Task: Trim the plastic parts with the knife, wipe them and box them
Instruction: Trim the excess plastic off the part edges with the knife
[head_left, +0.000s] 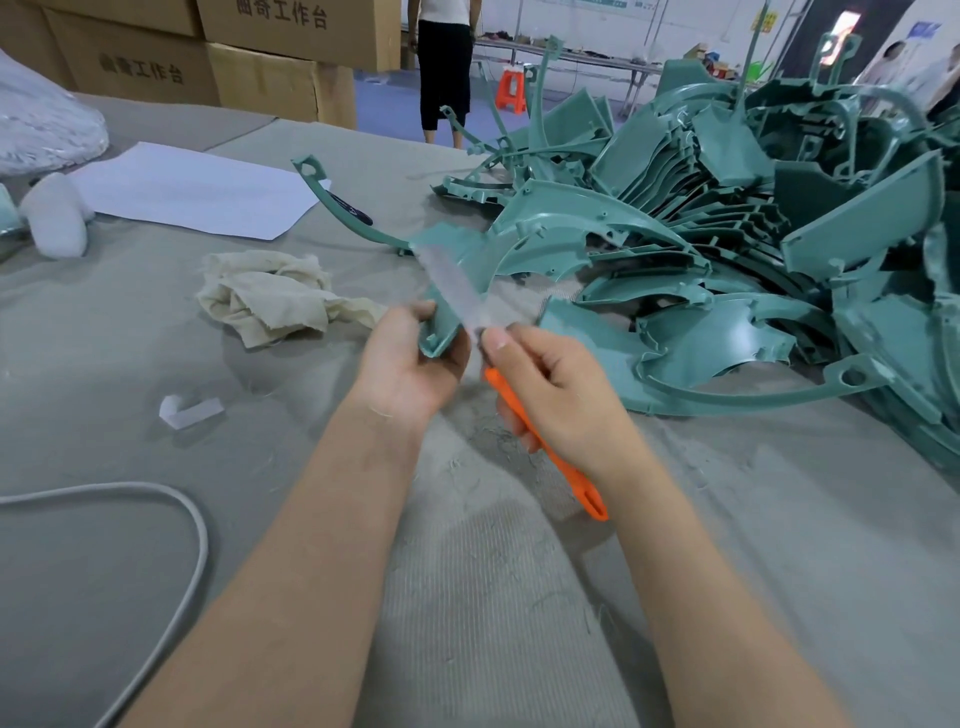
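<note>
My left hand (410, 358) grips the near end of a teal plastic part (524, 244) that reaches up and away over the table. My right hand (556, 384) holds a knife by its orange handle (571, 467). The blade (452, 286) is motion-blurred and lies along the part's edge just above my left thumb. A crumpled cream cloth (270, 296) lies on the table left of my hands. A large heap of teal plastic parts (753, 249) fills the right side.
The grey felt table cover (130, 571) carries plastic shavings near my arms. A white cable (171, 519) loops at the near left, beside a small clear scrap (189, 410). White paper (192, 192) and cardboard boxes (208, 57) lie further back. A person (444, 67) stands behind.
</note>
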